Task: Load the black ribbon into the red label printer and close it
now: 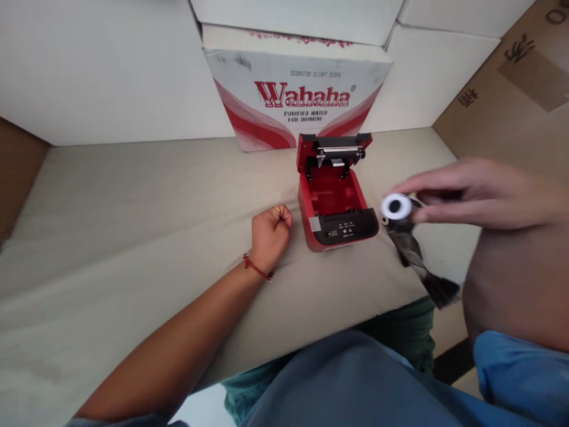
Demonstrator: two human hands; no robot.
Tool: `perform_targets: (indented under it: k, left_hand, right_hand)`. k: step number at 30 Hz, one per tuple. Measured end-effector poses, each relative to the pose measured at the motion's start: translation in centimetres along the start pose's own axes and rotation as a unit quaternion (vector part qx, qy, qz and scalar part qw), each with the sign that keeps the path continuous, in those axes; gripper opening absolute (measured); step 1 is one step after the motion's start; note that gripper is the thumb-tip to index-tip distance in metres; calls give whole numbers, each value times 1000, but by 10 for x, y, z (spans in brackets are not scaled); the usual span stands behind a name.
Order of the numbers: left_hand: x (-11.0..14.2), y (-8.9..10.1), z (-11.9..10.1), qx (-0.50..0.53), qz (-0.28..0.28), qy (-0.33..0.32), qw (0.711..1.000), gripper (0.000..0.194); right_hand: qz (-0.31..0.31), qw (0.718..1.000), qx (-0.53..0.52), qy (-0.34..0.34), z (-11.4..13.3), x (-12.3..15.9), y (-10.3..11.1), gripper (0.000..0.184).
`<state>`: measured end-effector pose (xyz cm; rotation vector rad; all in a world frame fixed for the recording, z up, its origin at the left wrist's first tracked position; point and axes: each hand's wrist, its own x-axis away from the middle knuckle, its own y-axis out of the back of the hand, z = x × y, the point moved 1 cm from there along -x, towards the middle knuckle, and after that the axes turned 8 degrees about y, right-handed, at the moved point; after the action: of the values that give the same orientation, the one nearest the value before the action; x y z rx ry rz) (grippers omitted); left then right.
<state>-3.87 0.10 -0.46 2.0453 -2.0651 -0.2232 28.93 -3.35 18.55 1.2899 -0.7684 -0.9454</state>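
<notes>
A red label printer [306, 216] with a black front panel stands on the cloth-covered surface, its lid [306, 155] raised and its red bay exposed. Just left of it rests my left hand [270, 237], closed in a fist, with a ring on one finger and a red cord at the wrist. At the printer's right, my right hand [462, 193] grips a white paper roll [403, 206] between thumb and fingers, its dark round core facing the printer. Below the roll trails a crumpled, shiny dark strip [413, 255]; whether it is attached cannot be told. A small pale ring [384, 220] shows beside the roll.
A Wahaha water carton [306, 95] stands directly behind the printer. White boxes [111, 71] line the back. A brown cardboard box [502, 112] with dark writing bounds the right side. The beige cloth [133, 219] extends left, and its front edge lies close to my body.
</notes>
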Motion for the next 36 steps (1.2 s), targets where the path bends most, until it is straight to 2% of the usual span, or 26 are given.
perform_targets:
  k: [6, 9, 12, 15, 18, 22, 26, 28, 30, 33, 36]
  left_hand:
    - [1, 1, 1, -14, -11, -9, 1000, 13]
    - [2, 1, 1, -21, -7, -21, 1000, 13]
    - [2, 0, 1, -25, -7, -30, 999, 14]
    - [2, 0, 2, -28, -5, -32, 999, 15]
    - [1, 0, 2, -27, -4, -27, 999, 16]
    - [2, 0, 1, -32, 4, -23, 999, 16]
    - [1, 0, 1, -37, 9, -28, 999, 16]
    - [1, 0, 2, -38, 8, -29, 999, 16]
    - [1, 0, 1, -40, 8, -29, 999, 17]
    - [1, 0, 0, -45, 11, -31, 998, 17]
    - [2, 0, 0, -49, 15, -39, 998, 17]
  right_hand:
    - [62, 997, 10, 34, 56, -66, -41, 40]
    - [103, 994, 26, 37, 69, -87, -54, 42]
    - [114, 992, 52, 24, 73, -99, -61, 45]
    - [102, 993, 61, 13, 72, -101, -68, 50]
    - [61, 997, 9, 40, 67, -89, -73, 53]
    - [-19, 996, -57, 72, 56, -55, -73, 35]
    - [-54, 996, -27, 65, 50, -41, -70, 34]
    - [-39, 999, 5, 37, 49, -49, -67, 36]
    - [3, 999, 38, 14, 49, -64, -67, 39]
    - [65, 996, 62, 7, 51, -83, -69, 44]
    - [93, 994, 58, 0, 51, -92, -72, 50]
